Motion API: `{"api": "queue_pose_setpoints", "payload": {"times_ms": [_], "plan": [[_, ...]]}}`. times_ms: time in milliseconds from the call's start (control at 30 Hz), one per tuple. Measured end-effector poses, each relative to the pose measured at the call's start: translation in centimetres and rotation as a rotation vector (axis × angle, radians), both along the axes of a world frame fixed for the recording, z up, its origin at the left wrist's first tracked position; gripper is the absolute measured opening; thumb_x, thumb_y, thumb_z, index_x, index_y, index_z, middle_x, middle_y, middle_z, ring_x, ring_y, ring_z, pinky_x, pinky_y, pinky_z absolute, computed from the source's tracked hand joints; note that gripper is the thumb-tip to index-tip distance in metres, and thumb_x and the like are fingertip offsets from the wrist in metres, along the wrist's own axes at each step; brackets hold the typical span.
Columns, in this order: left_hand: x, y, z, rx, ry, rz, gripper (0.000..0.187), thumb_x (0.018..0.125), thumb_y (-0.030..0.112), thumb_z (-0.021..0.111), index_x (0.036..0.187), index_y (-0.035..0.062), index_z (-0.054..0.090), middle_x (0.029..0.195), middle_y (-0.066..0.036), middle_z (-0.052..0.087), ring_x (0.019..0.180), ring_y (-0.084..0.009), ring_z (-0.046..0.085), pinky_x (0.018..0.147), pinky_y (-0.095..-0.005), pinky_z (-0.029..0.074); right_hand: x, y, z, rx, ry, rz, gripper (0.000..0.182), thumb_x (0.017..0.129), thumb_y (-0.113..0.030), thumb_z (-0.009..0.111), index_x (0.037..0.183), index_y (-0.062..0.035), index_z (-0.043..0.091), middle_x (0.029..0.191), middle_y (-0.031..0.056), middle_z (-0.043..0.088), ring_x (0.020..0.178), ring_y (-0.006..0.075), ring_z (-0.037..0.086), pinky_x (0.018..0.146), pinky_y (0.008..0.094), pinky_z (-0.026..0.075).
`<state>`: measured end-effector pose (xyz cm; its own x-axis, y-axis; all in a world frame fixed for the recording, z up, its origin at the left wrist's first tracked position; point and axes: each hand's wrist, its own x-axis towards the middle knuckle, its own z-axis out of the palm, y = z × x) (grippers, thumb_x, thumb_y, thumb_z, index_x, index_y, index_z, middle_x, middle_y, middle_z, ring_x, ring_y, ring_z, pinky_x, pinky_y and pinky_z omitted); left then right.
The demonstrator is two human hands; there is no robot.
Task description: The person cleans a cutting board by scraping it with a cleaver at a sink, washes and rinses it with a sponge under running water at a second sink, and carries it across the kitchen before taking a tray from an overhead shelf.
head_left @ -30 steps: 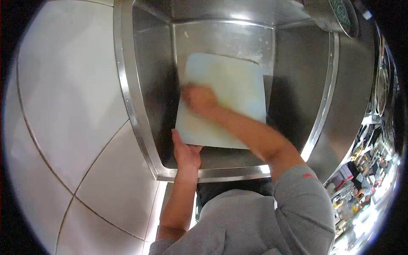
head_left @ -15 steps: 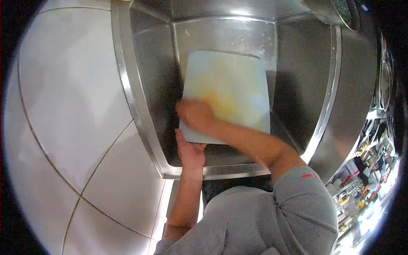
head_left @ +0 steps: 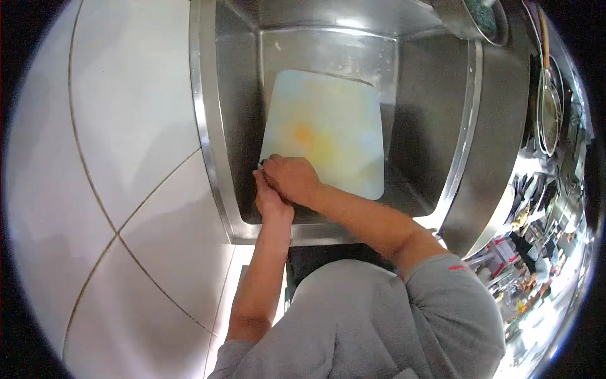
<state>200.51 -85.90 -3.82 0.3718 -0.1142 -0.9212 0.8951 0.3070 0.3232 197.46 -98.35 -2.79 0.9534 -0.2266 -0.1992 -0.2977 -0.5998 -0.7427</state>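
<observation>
A white cutting board [head_left: 341,120] with orange and yellow stains lies tilted inside the steel sink [head_left: 246,120]. My left hand [head_left: 273,203] grips the board at its lower left corner, thumb along the left edge and the other fingers hidden beneath. Pressed on that same corner is my right hand [head_left: 291,179], closed in a fist right above the left one. A small dark, shiny bit shows by its knuckles; most of whatever it holds is covered.
White tiles [head_left: 139,95] run along the left of the sink. At the upper right rim stands a metal container [head_left: 464,22] with a green pad [head_left: 483,16] in it. A wire strainer [head_left: 550,114] hangs farther right, beside cluttered kitchen gear.
My right hand has moved down slightly to the board's lower left corner, against my left hand. The board's lower left corner has risen and turned a little. The view has shifted.
</observation>
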Motion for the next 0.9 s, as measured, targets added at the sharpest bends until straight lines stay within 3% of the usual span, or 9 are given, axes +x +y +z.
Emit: {"api": "queue_pose_setpoints", "payload": {"times_ms": [233,367,400,467,567,633,733,867,900], "plan": [[0.5,-1.9,2.8,0.138,0.047,-0.071,0.063,0.113,0.061,0.052,0.154,0.0138,0.055,0.155,-0.008,0.061,0.138,-0.0325,0.062,0.111,-0.0576,0.053,-19.6,-12.4,0.6,-0.058,0.439,-0.152,0.014,0.094,-0.016,0.067,0.103,-0.0051,0.066,0.098,0.0214,0.073,0.088,0.0448,0.076,0.074,0.0570,0.061],[0.4,-2.9,2.9,0.198,0.017,-0.080,0.065,0.113,0.060,0.053,0.156,0.0112,0.054,0.152,-0.010,0.062,0.137,-0.0316,0.062,0.114,-0.0545,0.051,-11.9,-4.9,-1.2,-0.054,0.070,-0.015,0.009,0.096,-0.012,0.063,0.101,-0.0041,0.064,0.090,0.0195,0.070,0.082,0.0442,0.073,0.069,0.0546,0.060],[0.4,-2.5,2.6,0.204,0.015,-0.075,0.065,0.113,0.060,0.053,0.156,0.0112,0.054,0.152,-0.010,0.062,0.137,-0.0316,0.062,0.114,-0.0545,0.051,-6.0,-2.8,1.8,-0.062,0.325,0.100,0.012,0.093,-0.013,0.064,0.102,-0.0050,0.067,0.093,0.0188,0.073,0.084,0.0426,0.074,0.070,0.0532,0.061],[0.5,-1.7,1.8,0.101,0.030,-0.044,0.065,0.114,0.060,0.052,0.156,0.0102,0.054,0.150,-0.012,0.064,0.138,-0.0318,0.062,0.115,-0.0553,0.050,-2.9,-1.0,2.4,0.026,0.027,0.091,0.017,0.094,-0.017,0.064,0.106,-0.0053,0.069,0.096,0.0204,0.075,0.086,0.0416,0.076,0.070,0.0530,0.061],[0.3,-2.4,2.7,0.139,-0.005,-0.090,0.063,0.113,0.059,0.053,0.149,0.0070,0.058,0.146,-0.012,0.066,0.133,-0.0322,0.065,0.110,-0.0566,0.055,-8.7,-4.6,1.3,-0.108,0.337,0.099,0.018,0.099,-0.019,0.062,0.107,-0.0049,0.069,0.096,0.0209,0.075,0.084,0.0399,0.076,0.071,0.0524,0.061],[-0.1,-2.3,2.9,0.125,0.006,-0.089,0.063,0.113,0.059,0.054,0.147,0.0062,0.059,0.145,-0.012,0.066,0.131,-0.0323,0.066,0.108,-0.0564,0.057,-17.4,-9.7,0.1,-0.057,0.401,-0.108,0.015,0.105,-0.019,0.063,0.110,-0.0053,0.066,0.093,0.0212,0.073,0.081,0.0397,0.074,0.070,0.0520,0.059],[0.0,-2.3,2.7,0.119,0.026,-0.098,0.063,0.113,0.060,0.054,0.146,0.0069,0.060,0.142,-0.012,0.067,0.127,-0.0324,0.069,0.106,-0.0558,0.060,-19.2,-11.8,1.7,-0.079,0.464,-0.238,0.014,0.103,-0.017,0.064,0.110,-0.0052,0.065,0.095,0.0222,0.073,0.083,0.0410,0.074,0.071,0.0526,0.059],[0.5,-1.8,1.8,0.158,0.032,-0.102,0.064,0.112,0.060,0.055,0.147,0.0062,0.059,0.140,-0.013,0.068,0.126,-0.0331,0.069,0.104,-0.0582,0.059,-5.0,-0.2,2.3,0.032,0.330,0.044,0.018,0.096,-0.016,0.064,0.108,-0.0035,0.067,0.096,0.0222,0.076,0.088,0.0453,0.076,0.077,0.0561,0.061],[0.5,-1.0,1.1,0.110,0.029,-0.081,0.064,0.112,0.060,0.055,0.147,0.0060,0.059,0.140,-0.013,0.068,0.126,-0.0335,0.068,0.104,-0.0593,0.059,-3.4,0.4,4.0,0.025,-0.016,-0.026,0.017,0.098,-0.018,0.062,0.106,-0.0036,0.067,0.097,0.0204,0.076,0.086,0.0444,0.076,0.075,0.0569,0.061]]}}
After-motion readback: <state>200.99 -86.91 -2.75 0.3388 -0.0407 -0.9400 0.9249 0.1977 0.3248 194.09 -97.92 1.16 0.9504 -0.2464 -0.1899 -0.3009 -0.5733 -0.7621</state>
